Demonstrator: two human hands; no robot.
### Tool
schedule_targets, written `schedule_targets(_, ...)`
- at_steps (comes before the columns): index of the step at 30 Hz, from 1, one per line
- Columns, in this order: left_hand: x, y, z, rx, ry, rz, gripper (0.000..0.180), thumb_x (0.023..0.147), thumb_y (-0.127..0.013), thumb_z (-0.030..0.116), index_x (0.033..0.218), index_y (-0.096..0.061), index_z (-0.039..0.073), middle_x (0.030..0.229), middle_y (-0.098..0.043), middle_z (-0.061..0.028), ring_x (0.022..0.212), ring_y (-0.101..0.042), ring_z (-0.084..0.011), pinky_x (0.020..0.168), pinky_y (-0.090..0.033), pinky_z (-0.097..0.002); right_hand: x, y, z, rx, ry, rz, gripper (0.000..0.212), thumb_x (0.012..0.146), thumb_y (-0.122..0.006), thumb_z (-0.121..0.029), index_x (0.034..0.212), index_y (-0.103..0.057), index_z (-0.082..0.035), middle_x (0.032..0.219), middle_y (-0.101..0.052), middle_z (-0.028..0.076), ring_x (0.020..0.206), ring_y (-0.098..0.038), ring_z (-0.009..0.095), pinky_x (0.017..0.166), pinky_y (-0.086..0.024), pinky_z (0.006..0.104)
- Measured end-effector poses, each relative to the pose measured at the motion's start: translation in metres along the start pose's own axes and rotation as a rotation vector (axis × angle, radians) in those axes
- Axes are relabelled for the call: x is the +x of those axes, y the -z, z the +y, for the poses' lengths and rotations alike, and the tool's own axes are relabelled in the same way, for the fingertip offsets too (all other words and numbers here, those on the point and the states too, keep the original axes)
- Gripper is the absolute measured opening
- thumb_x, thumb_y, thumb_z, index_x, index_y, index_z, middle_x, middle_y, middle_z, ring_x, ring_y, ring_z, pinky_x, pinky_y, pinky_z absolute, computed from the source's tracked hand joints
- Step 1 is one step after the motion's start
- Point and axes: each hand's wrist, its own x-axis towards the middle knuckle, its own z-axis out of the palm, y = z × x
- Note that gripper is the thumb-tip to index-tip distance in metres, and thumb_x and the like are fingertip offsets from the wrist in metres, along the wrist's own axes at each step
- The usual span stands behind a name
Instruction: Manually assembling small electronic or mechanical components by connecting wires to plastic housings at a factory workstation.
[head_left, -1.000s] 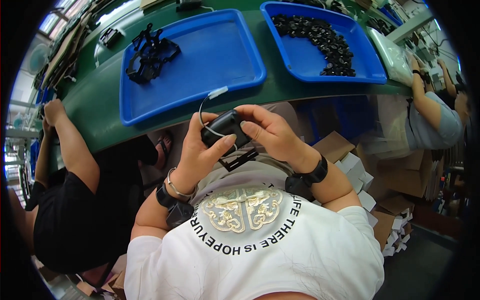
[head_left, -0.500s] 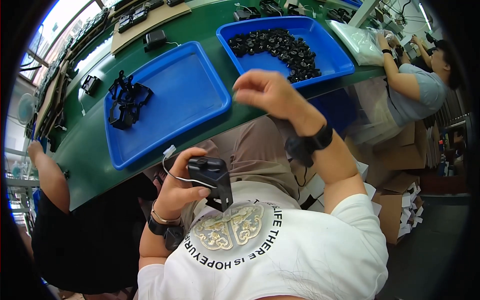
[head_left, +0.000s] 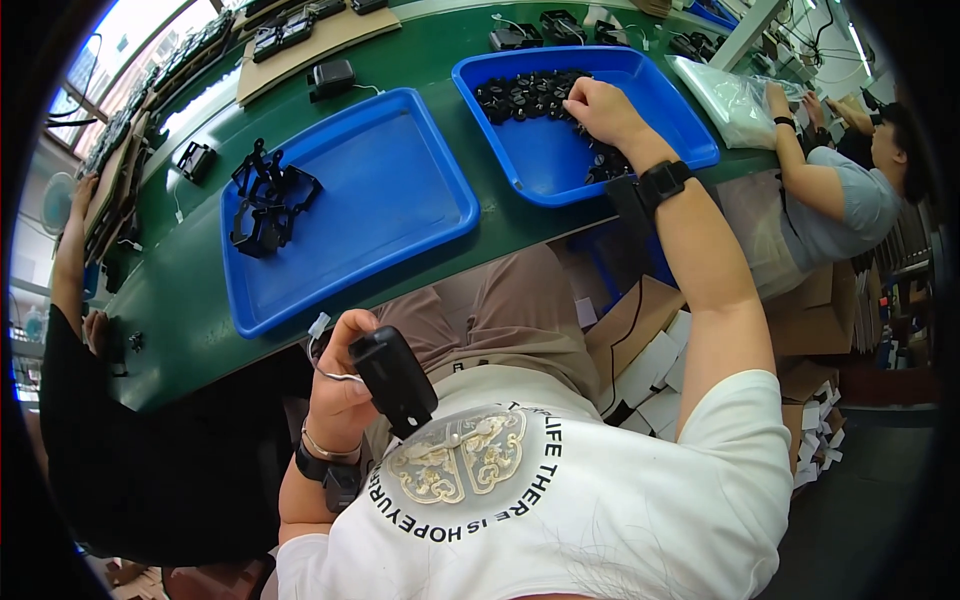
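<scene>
From my seat at the feed I see a long green worktable (head_left: 480, 225) curving across the upper view, bright windows at the far left and stacked cardboard boxes (head_left: 815, 320) on the floor to the right; a clear plastic bag (head_left: 725, 100) lies at the table's right end beside a seated co-worker in a grey shirt (head_left: 845, 205), and another person's arm (head_left: 70, 250) leans on the table at the left edge; a brown cardboard sheet (head_left: 310, 40) at the far side carries small black units; the near blue tray (head_left: 400, 200) holds only a cluster of black plastic frames (head_left: 265, 200) at its left end, the rest of it bare; the far blue tray (head_left: 690, 130) holds a heap of small black parts (head_left: 530, 95) along its back wall; my right hand (head_left: 605, 110) is down in that tray, fingers curled onto the parts — whether it pinches one I cannot tell; my left hand (head_left: 340, 385) sits low above the lap, closed around a black device (head_left: 395, 380) with a thin white wire (head_left: 320, 345) looping from it — the device tilts toward my chest, well apart from both trays
</scene>
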Motion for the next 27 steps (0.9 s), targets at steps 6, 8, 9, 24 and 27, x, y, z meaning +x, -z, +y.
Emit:
schedule_targets(6, 0.008, -0.012, 0.009, -0.186, -0.034, 0.092, 0.05, 0.082, -0.055, 0.011, 0.127, -0.037, 0.001, 0.105, -0.058, -0.0156, 0.088, -0.062, -0.024, 0.072, -0.053, -0.0333, -0.059, 0.027, -0.05, 1.152, 0.016, -0.121, 0.006, 0.09, -0.053, -0.009, 0.089, -0.054, -0.003, 0.103, -0.062, 0.015, 0.087, -0.064, 0.018, 0.065, -0.05, 0.0223)
schedule_targets(8, 0.01, -0.012, 0.009, -0.194, -0.019, 0.16, 0.054, 0.08, -0.056, 0.008, 0.129, -0.037, 0.0, 0.111, -0.057, -0.0156, 0.092, -0.063, -0.0252, 0.075, -0.054, -0.0344, -0.089, 0.028, -0.071, 1.268, 0.016, -0.157, 0.005, 0.089, -0.054, -0.008, 0.088, -0.053, -0.004, 0.102, -0.062, 0.015, 0.082, -0.064, 0.017, 0.063, -0.05, 0.0225)
schedule_targets(9, 0.012, -0.007, 0.007, -0.195, 0.016, 0.052, 0.05, 0.081, -0.053, 0.006, 0.129, -0.038, 0.0, 0.112, -0.057, -0.0159, 0.093, -0.063, -0.0255, 0.076, -0.055, -0.0346, -0.103, 0.026, -0.08, 1.382, 0.05, -0.177, 0.005, 0.088, -0.056, -0.008, 0.087, -0.054, -0.003, 0.1, -0.061, 0.015, 0.078, -0.062, 0.016, 0.061, -0.049, 0.0226)
schedule_targets(24, 0.011, -0.002, 0.0, -0.207, 0.117, 0.225, 0.032, 0.089, -0.051, 0.004, 0.12, -0.043, 0.009, 0.114, -0.056, -0.0133, 0.099, -0.062, -0.0286, 0.073, -0.058, -0.044, -0.166, -0.013, -0.186, 1.238, 0.251, -0.24, 0.018, 0.08, -0.062, 0.007, 0.097, -0.062, 0.003, 0.1, -0.059, 0.01, 0.084, -0.06, 0.015, 0.071, -0.051, 0.0246)
schedule_targets(27, 0.007, 0.0, -0.001, -0.223, 0.122, 0.217, 0.031, 0.089, -0.051, 0.003, 0.118, -0.044, 0.009, 0.114, -0.056, -0.0133, 0.099, -0.062, -0.0293, 0.072, -0.059, -0.0448, -0.165, -0.014, -0.19, 1.066, 0.361, -0.189, 0.021, 0.078, -0.064, 0.007, 0.097, -0.062, 0.002, 0.099, -0.059, 0.011, 0.083, -0.061, 0.015, 0.071, -0.051, 0.0242)
